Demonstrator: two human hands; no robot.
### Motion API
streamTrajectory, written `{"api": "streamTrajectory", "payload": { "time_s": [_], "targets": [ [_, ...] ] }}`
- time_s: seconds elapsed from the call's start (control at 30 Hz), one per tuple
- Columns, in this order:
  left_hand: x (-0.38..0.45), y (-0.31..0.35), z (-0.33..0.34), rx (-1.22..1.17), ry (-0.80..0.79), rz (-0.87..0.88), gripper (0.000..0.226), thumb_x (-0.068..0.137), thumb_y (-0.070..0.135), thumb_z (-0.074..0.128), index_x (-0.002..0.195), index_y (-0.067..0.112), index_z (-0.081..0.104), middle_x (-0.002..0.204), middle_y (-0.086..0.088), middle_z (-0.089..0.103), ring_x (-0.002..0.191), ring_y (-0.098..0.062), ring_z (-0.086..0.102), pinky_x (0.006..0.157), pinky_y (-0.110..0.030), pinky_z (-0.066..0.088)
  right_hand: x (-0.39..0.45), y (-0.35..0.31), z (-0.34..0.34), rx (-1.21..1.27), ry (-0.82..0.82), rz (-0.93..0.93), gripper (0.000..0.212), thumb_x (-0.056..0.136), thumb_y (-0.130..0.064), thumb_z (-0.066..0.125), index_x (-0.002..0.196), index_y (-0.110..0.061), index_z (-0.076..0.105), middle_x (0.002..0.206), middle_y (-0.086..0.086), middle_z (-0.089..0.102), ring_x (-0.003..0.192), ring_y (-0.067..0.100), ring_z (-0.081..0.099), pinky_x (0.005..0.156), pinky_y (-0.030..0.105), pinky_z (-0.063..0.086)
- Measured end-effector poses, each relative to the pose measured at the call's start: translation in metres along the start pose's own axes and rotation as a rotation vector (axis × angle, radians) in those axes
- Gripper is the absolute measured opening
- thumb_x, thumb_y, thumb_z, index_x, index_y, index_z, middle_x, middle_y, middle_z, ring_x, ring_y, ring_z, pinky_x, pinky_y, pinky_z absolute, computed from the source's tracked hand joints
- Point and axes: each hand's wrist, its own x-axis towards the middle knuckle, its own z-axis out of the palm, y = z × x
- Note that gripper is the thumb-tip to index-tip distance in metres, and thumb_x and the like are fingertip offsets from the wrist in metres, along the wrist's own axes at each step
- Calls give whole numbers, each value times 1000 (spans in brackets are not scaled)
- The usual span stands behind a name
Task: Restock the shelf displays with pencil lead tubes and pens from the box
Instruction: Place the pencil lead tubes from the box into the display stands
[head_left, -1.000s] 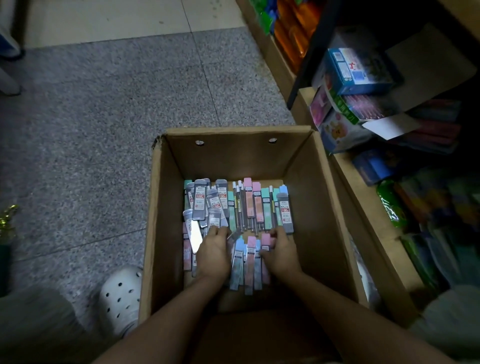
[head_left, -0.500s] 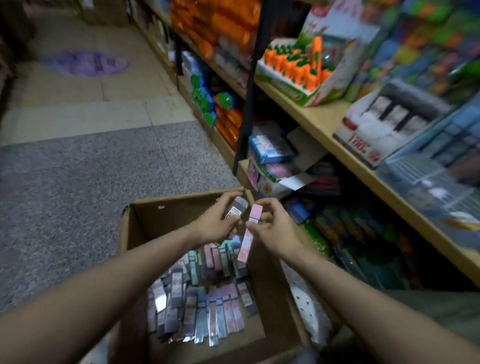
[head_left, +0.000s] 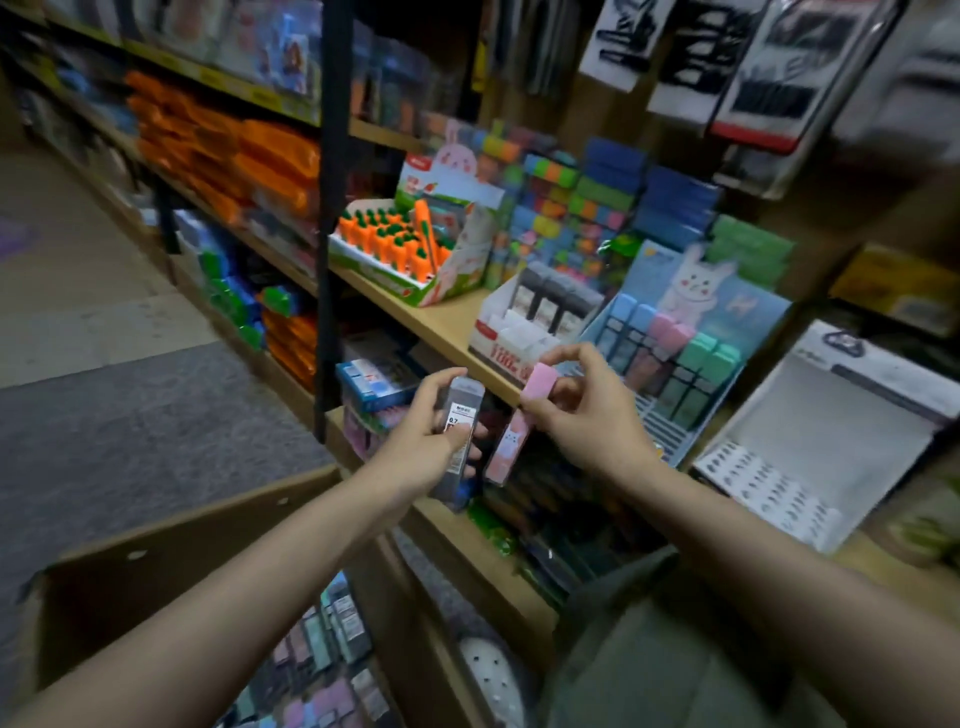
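Observation:
My left hand (head_left: 415, 447) grips a grey lead tube (head_left: 460, 431) with a white label, held upright below the shelf edge. My right hand (head_left: 587, 415) pinches a pink lead tube (head_left: 514, 431) by its cap, just in front of the wooden shelf (head_left: 441, 322). Right behind my right hand stands a blue rabbit display (head_left: 675, 353) with blue, pink and green tubes in rows. A white display (head_left: 530, 322) with grey tubes stands to its left. The cardboard box (head_left: 156, 561) sits at the bottom left with several loose tubes (head_left: 322, 665) in it.
An orange carrot-pen display (head_left: 410, 249) stands further left on the shelf. A white tray with empty slots (head_left: 810, 457) sits at the right. A black shelf post (head_left: 327, 234) rises left of my hands. My knee (head_left: 675, 649) and a white clog (head_left: 488, 675) are below.
Both hands have lifted out of the box, each with a tube, and risen to the shelf edge. My view has swung up from the box to the shelf displays.

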Motion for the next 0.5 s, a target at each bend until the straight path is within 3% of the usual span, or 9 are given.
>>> {"api": "streamTrajectory", "payload": {
  "time_s": [0.1, 0.2, 0.37, 0.43, 0.5],
  "targets": [
    [11, 5, 9, 2, -40, 12, 52, 99, 4, 47, 132, 43, 39, 102, -10, 66, 79, -16, 65, 64, -26, 55, 9, -7, -40, -73, 61, -12, 35, 83, -19, 75, 101, -33, 48, 77, 1, 72, 73, 12, 71, 74, 43, 59],
    [20, 7, 18, -25, -61, 35, 53, 99, 4, 48, 133, 43, 40, 97, -8, 67, 74, -13, 66, 64, -26, 54, 25, -11, -86, -143, 175, -26, 35, 81, -18, 78, 101, -26, 50, 82, -1, 70, 73, 7, 70, 74, 41, 60],
    [28, 4, 27, -66, -98, 38, 54, 98, 1, 49, 134, 40, 40, 95, -8, 67, 72, -12, 65, 64, -28, 55, 48, -7, -136, -424, 373, -113, 38, 78, -19, 81, 96, -24, 49, 74, -17, 60, 64, -14, 60, 54, 8, 47],
    [29, 1, 26, -74, -93, 26, 52, 97, 2, 49, 132, 40, 42, 97, -9, 67, 75, -14, 65, 66, -29, 55, 54, -1, -139, -510, 374, -114, 37, 78, -19, 81, 95, -22, 48, 75, -15, 60, 64, -8, 61, 57, 12, 48],
    [29, -1, 24, -82, -85, 20, 50, 97, 3, 50, 124, 45, 47, 97, -9, 67, 77, -15, 65, 66, -29, 55, 60, 6, -135, -600, 356, -109, 35, 79, -19, 79, 94, -20, 48, 81, -6, 65, 70, 8, 64, 62, 28, 54]
  ]
}}
